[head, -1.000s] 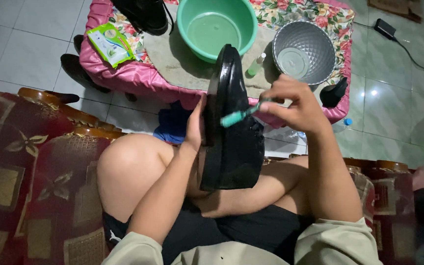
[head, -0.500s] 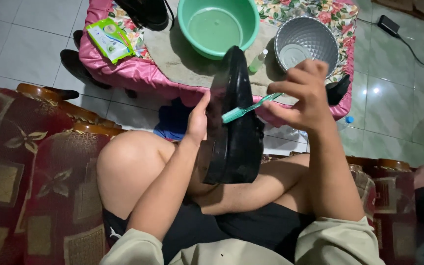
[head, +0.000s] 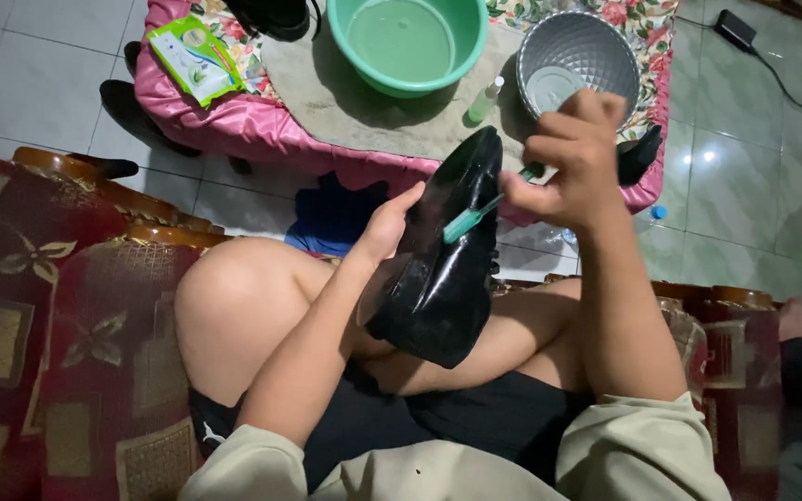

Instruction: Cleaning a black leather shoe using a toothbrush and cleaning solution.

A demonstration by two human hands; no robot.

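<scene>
A glossy black shoe (head: 447, 260), smooth and wet-looking, is held up over the person's lap, its long axis tilted with the toe pointing up and away toward the low pink-covered table (head: 262, 130). The left hand (head: 390, 223) grips its side edge. The right hand (head: 573, 153) is closed around a slim green toothbrush (head: 475, 215), its head against the shoe. A round green plastic basin (head: 415, 42) sits beyond
</scene>
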